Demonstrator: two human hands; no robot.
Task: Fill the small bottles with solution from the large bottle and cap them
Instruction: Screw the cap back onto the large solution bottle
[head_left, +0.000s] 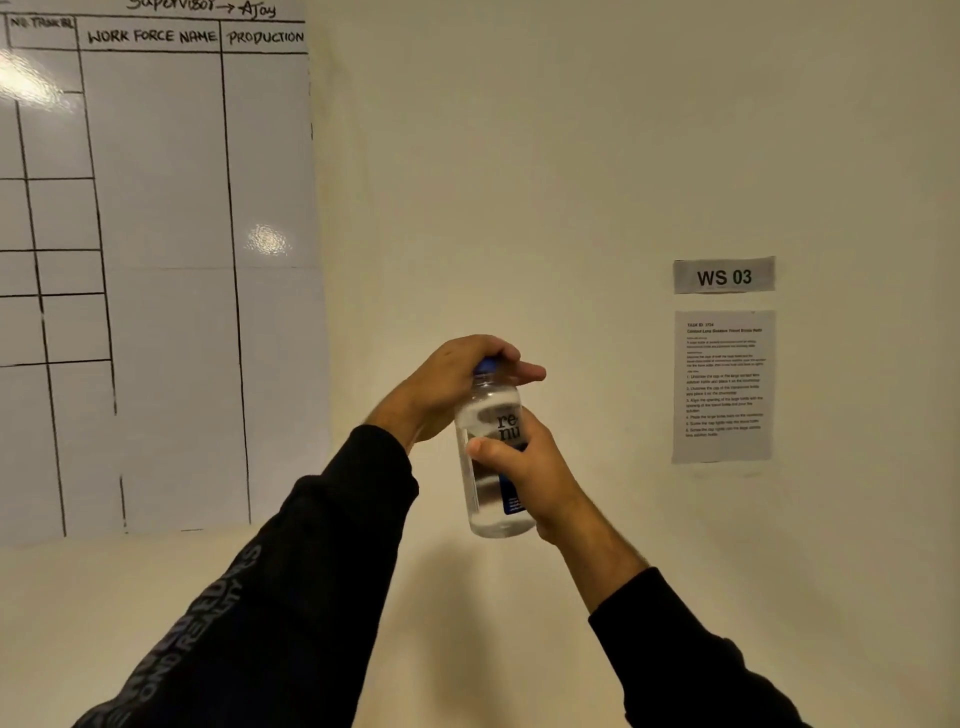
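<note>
The large clear bottle of solution is held upright in the air in front of the wall. It has a dark printed label and a blue cap. My right hand grips the bottle's body from the right side. My left hand is closed over the blue cap from above, hiding most of it. No small bottles are in view.
A whiteboard chart with hand-drawn columns hangs on the wall at the left. A "WS 03" sign and a printed instruction sheet are taped on the wall at the right. The light tabletop runs below.
</note>
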